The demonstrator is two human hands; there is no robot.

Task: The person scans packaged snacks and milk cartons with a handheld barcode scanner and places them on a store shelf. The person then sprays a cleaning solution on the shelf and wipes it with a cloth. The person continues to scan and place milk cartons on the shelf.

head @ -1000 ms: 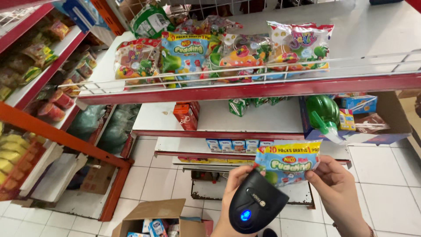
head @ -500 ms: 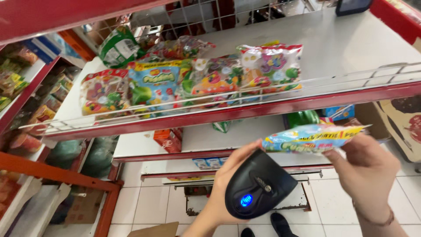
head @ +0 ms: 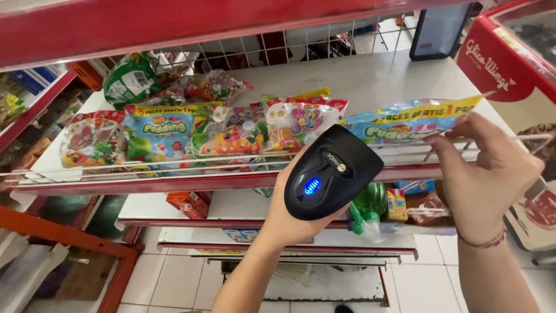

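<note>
The left hand [head: 289, 214] is wrapped around a black handheld scanner [head: 331, 173], fingers curled under its body, with a blue light glowing on the scanner's back. The scanner's head points up toward 1 o'clock, at the packet held just beyond it.

The right hand [head: 483, 177] pinches a flat blue and yellow snack packet [head: 405, 122] by its right end, thumb below and fingers on top, holding it level just above the shelf's wire front rail [head: 174, 165]. The packet sits at 11 o'clock from that hand and near the scanner's head, not touching it. A thin bracelet [head: 482, 240] circles the right wrist.

Out at 9 to 10 o'clock from the scanner, a row of similar bright packets [head: 156, 133] lies on the grey shelf [head: 376, 75] behind the rail, some overlapping, with a green bag [head: 130, 81] at the back. The shelf at 12 to 1 o'clock is bare. Below, lower shelves hold a red carton [head: 188, 204] and green and mixed goods [head: 379, 206]; white floor tiles [head: 174, 284] show beneath.

By my reading, the packet is in hand and presented to the scanner, so picking it up is done; whether a scan has registered cannot be told, and the packet is not yet laid down with the others on the shelf.
</note>
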